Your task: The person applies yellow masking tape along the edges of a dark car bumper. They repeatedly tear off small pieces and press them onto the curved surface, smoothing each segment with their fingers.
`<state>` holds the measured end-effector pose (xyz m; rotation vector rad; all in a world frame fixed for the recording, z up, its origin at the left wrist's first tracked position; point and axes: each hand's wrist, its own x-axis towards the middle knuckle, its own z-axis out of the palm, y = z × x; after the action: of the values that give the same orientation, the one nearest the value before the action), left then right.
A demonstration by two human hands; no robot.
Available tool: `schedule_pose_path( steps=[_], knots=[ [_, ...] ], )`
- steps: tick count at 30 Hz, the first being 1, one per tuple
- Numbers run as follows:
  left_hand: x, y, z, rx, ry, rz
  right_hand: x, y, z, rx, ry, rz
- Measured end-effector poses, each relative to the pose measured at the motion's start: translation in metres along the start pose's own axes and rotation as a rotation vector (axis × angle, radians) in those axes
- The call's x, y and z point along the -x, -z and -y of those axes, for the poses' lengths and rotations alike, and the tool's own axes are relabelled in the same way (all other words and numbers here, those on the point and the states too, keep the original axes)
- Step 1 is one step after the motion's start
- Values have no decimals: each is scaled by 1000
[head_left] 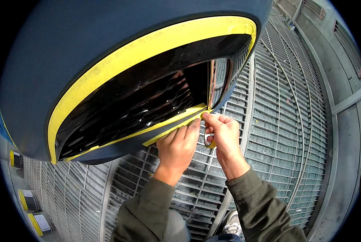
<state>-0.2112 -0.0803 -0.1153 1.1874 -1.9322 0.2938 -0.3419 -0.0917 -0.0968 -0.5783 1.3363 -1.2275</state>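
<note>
A dark blue car front fills the upper left, with a glossy black grille in it. Wide yellow masking tape borders the grille's upper edge, and a thinner yellow line follows its lower edge. Below that, a loose-ended yellow tape strip runs along the blue lip. My left hand has its curled fingers pressed together on this strip; the fingertips are partly hidden. Just right of it, my right hand is closed on a small roll of yellow masking tape, the thumb near the strip at the grille's corner.
Metal floor grating lies beneath, with a pale hose or cable across it at the right. A grey wall stands on the right. Several dark blocks with yellow bands are at the lower left. My shoe shows below.
</note>
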Motion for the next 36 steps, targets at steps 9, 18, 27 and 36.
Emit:
schedule_pose_path(
  steps=[9, 18, 27, 36],
  knots=[
    [-4, 2, 1, 16, 16, 24, -1, 3, 3, 26, -3, 31],
    [-7, 5, 1, 5, -4, 60, -4, 8, 4, 38, -16, 54],
    [-2, 4, 7, 2, -4, 28, -2, 1, 4, 54, -15, 64],
    [-5, 8, 6, 16, 2, 44, -2, 1, 5, 81, -7, 34]
  ],
)
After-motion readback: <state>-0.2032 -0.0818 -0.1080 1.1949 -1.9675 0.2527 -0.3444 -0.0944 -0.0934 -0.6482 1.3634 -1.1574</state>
